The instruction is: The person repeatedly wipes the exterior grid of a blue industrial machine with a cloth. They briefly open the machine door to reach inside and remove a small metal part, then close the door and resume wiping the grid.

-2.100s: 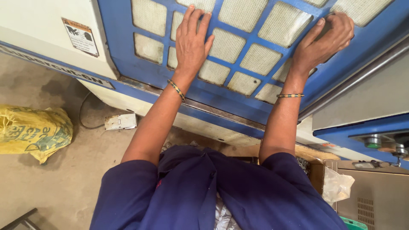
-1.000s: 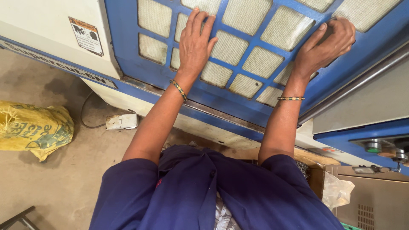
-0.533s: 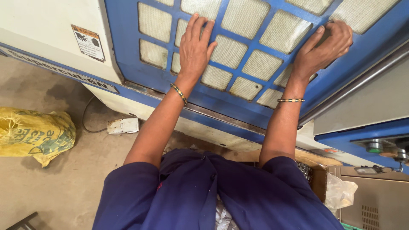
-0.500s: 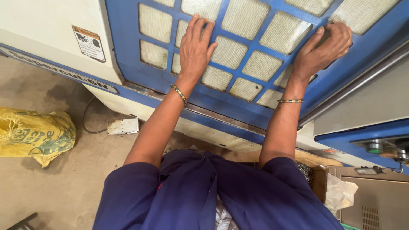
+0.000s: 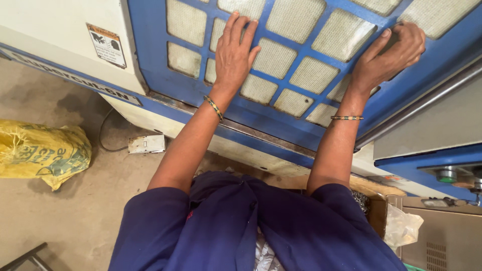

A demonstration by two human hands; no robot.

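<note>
A blue machine door [image 5: 281, 108] with a grid of pale mesh windows fills the upper view. My left hand [image 5: 236, 52] lies flat on the grid, fingers spread and pointing up, a bangle on the wrist. My right hand [image 5: 389, 50] is curled at the door's upper right part, fingers bent around something dark that I cannot make out, thumb against the blue frame. Both arms reach up from dark blue sleeves.
A cream machine body [image 5: 55, 45] with a warning sticker [image 5: 106, 45] stands at left. On the concrete floor lie a yellow sack [image 5: 42, 153] and a small white box [image 5: 146, 144] with a cable. A grey panel [image 5: 432, 123], a cardboard box [image 5: 374, 200] and a plastic bag [image 5: 404, 228] sit at right.
Both hands stay on the blue door. The view has shifted slightly, so the door and hands sit a little farther right in the picture.
</note>
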